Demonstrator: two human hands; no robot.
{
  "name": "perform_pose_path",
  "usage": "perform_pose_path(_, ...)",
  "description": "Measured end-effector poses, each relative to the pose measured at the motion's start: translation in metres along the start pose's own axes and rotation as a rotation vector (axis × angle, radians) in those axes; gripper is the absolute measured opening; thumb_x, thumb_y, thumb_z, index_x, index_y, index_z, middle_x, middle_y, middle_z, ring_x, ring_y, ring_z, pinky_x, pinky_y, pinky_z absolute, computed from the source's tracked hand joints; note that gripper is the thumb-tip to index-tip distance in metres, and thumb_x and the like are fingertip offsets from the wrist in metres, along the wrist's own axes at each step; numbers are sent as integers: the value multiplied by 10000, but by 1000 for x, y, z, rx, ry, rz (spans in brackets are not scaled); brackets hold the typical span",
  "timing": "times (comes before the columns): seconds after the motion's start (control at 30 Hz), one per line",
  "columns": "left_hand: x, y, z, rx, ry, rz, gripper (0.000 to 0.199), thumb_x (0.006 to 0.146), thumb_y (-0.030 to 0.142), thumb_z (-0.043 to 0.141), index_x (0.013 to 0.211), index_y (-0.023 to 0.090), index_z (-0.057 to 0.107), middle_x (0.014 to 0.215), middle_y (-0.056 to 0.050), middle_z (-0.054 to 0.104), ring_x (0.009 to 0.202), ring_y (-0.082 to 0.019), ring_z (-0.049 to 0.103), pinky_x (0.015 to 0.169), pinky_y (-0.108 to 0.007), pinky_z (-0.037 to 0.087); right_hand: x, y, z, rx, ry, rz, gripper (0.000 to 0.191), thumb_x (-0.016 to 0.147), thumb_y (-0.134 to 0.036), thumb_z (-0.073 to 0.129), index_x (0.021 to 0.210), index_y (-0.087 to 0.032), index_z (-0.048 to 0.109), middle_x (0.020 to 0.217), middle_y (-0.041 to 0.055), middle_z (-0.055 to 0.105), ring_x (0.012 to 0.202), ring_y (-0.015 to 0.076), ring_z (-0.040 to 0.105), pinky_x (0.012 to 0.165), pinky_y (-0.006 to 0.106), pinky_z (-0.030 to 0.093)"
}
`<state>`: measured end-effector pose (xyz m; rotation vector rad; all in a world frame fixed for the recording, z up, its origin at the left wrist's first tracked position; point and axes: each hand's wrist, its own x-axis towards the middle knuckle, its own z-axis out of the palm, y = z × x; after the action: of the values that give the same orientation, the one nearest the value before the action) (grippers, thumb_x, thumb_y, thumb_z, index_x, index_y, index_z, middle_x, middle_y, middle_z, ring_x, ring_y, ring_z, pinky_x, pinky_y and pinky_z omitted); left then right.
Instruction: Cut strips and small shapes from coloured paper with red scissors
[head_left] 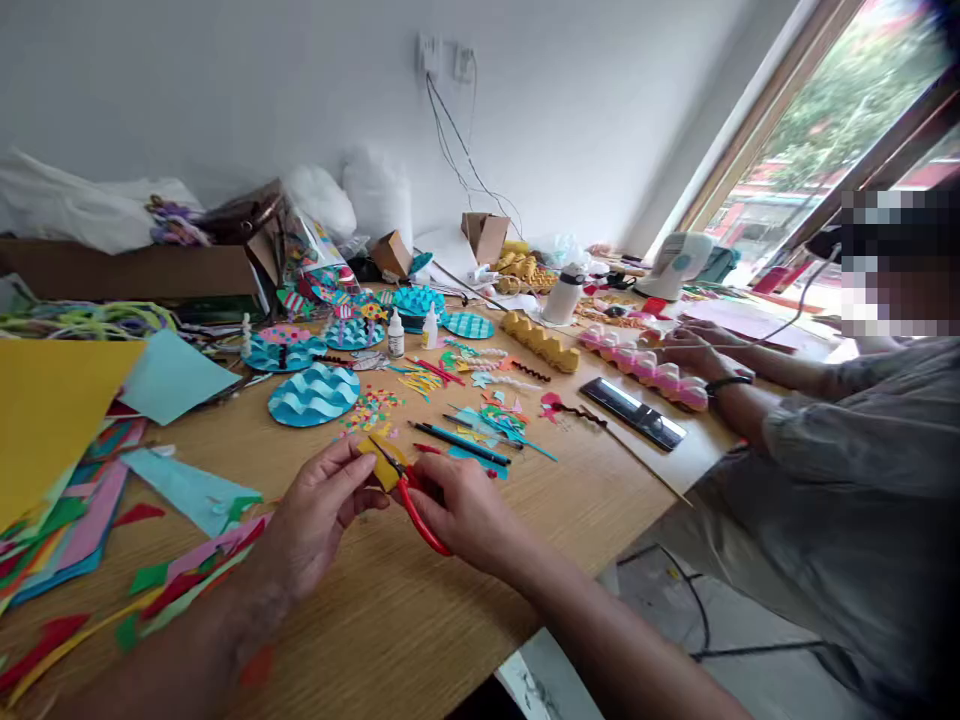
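Note:
Between the thumb and fingers of my left hand (319,510) is a small piece of yellow paper (384,466). My right hand (465,505) grips a pair of scissors (421,520) with red handles, and its blades lie across the paper. Just beyond my hands are pens (461,442) and blue paper scraps. A heap of tiny coloured paper bits (373,408) lies behind the yellow piece, beside a round blue plate (313,396) with wavy paper strips.
Coloured paper sheets (60,420) and scraps pile up on the left. Glue bottles (395,334), a yellow egg-carton strip (541,342) and a phone (632,412) stand or lie farther back. At right, another person's hands (694,350) touch a pink egg-carton strip (645,368).

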<state>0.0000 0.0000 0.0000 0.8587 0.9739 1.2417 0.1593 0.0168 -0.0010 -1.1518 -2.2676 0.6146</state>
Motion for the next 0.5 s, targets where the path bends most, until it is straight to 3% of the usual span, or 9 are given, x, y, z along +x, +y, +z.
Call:
perform_pose_path(0.17,-3,-6,-2,-20,5,-36,182,686,276,691,842,187,664,783,1,664,659,-111,583,559,-214,505,-1,5,5,14,-27,-1,197,821,-252,494,665,-137,528,584,-19,509,520,64,392,480,187,234)
perform_pose_path(0.3,-5,-9,-8,2,28,-71,165,681,277,691,800,170,651,740,2,657,644,-111,581,554,-216,498,0,11,4,-39,-75,32,239,844,-288,464,686,-137,561,595,-5,545,523,69,416,485,189,255)
perform_pose_path(0.5,1,7,-21,-36,212,40,156,610,204,713,688,166,583,600,39,639,544,-96,588,484,-178,462,-2,13,-1,-428,-323,51,305,819,-358,438,713,-148,633,647,66,647,543,131,534,465,233,260)
